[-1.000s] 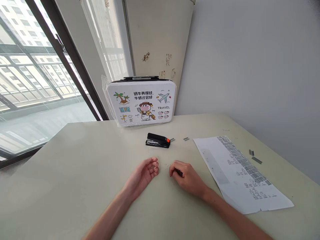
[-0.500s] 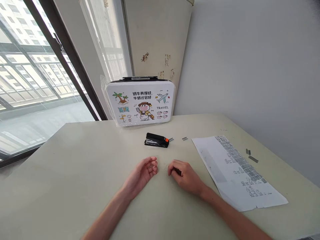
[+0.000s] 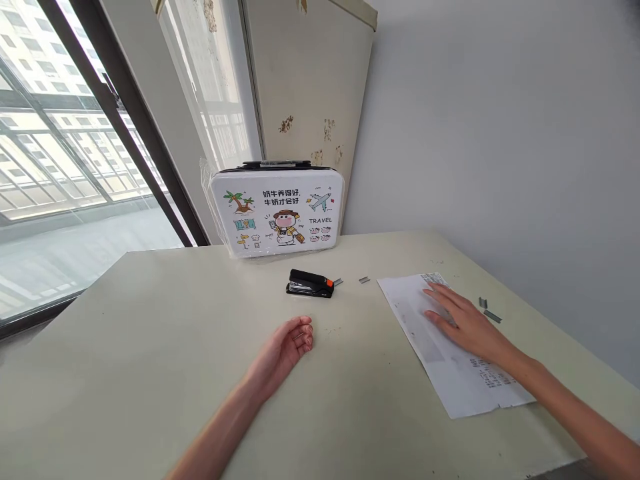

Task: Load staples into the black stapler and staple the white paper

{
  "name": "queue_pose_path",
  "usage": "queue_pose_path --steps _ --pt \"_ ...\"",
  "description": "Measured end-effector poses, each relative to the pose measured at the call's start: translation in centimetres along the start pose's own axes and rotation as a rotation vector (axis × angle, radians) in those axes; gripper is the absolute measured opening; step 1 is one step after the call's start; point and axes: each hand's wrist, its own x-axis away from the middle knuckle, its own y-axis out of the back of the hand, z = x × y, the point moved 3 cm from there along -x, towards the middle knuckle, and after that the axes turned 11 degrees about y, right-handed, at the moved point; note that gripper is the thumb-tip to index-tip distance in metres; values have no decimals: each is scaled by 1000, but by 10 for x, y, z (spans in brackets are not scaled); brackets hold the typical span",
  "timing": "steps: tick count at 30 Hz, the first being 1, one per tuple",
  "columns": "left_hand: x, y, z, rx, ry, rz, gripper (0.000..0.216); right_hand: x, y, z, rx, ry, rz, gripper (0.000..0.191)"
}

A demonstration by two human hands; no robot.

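Note:
My left hand rests on the table, palm turned to the right, fingers loosely curled and nothing held. Over the printed paper sheet is my right hand, fingers spread and palm down. It covers part of the print; whether the fingertips touch the paper I cannot tell. Beyond my left hand lies a black stapler with an orange patch at its right end. One short strip of staples sits between stapler and paper, and another pokes out beside the stapler. Tiny specks lie right of my left hand.
A white case with cartoon prints, wrapped in clear plastic, stands at the table's back edge. Two grey staple strips lie to the right of the paper. A window is at left, a wall at right.
My right hand has left the spot beside my left hand and moved right over the paper, its curled fingers spreading out. My left hand stays put. The view has shifted slightly.

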Motion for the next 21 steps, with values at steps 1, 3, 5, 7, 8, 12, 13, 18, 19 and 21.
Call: queue_pose_path --steps 1,3,5,7,8,12,13,18,19,21 --pt "0 0 0 -3 -2 0 12 4 -1 -13 38 3 8 63" --pt "0 1 0 -6 -6 1 13 12 -5 -30 78 26 36 69" --pt "0 2 1 -8 -7 3 13 19 -10 -38 79 59 86 71" --pt "-1 2 1 -10 -7 5 12 24 -16 -40 67 83 136 71" --pt "-1 3 1 -12 -6 5 12 27 -19 -39 66 93 150 71" --pt "-1 3 1 -22 -7 3 13 36 -28 -25 98 135 127 71" --pt "0 3 1 -27 -7 3 13 39 -30 -17 103 150 121 71" --pt "1 1 3 -85 -45 6 19 57 -32 45 92 214 123 75" --pt "2 0 4 -133 -76 1 22 60 -33 62 78 233 127 76" --pt "5 -5 5 -289 -169 -31 25 63 -36 97 31 280 124 79"
